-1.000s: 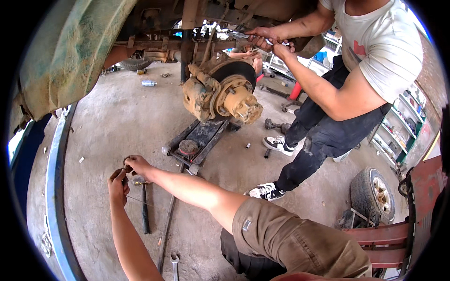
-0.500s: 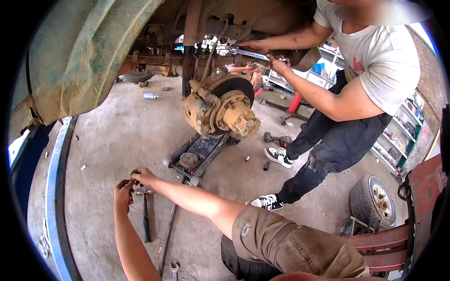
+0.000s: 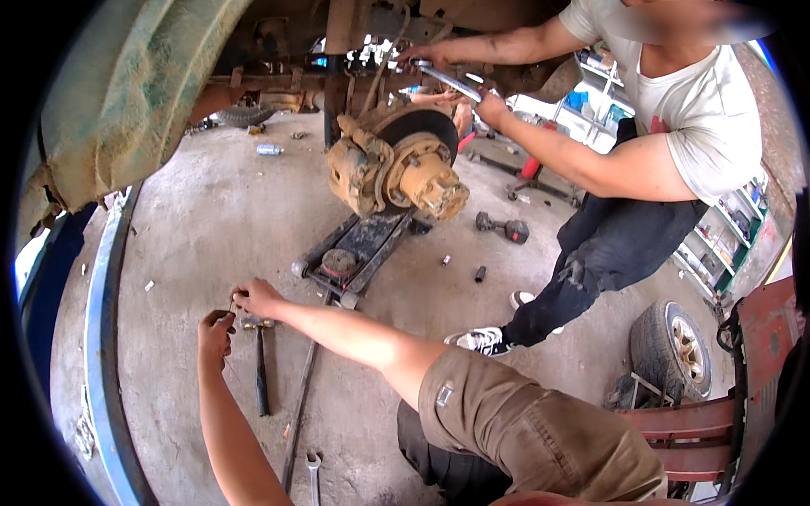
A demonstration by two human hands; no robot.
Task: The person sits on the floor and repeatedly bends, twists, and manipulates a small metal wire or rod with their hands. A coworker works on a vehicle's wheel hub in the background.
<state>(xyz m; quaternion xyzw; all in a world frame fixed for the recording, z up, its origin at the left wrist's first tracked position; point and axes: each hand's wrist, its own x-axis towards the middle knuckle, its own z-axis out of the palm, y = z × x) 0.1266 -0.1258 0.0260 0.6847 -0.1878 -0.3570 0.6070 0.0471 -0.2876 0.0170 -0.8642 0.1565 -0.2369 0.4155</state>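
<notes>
Both my hands are raised over the concrete floor, close together. My left hand is closed, thumb and fingers pinching a thin, wire-like strand. My right hand, just above and to the right, pinches the same strand near its upper end. The strand is too fine to identify and its tail hangs below my left hand. Beneath them a hammer with a dark handle lies on the floor, its head partly behind my right wrist. To the right, a long bar runs toward the floor jack.
Ahead hangs a rusty wheel hub with its brake disc. A co-worker at right holds a long wrench under the vehicle. Around lie a cordless impact wrench, a spanner and a wheel. A blue beam runs along the left.
My hands have drawn slightly apart, the right one rising a little, with strand showing between them. The co-worker's wrench has swung and a foot has stepped back. The view has shifted slightly.
</notes>
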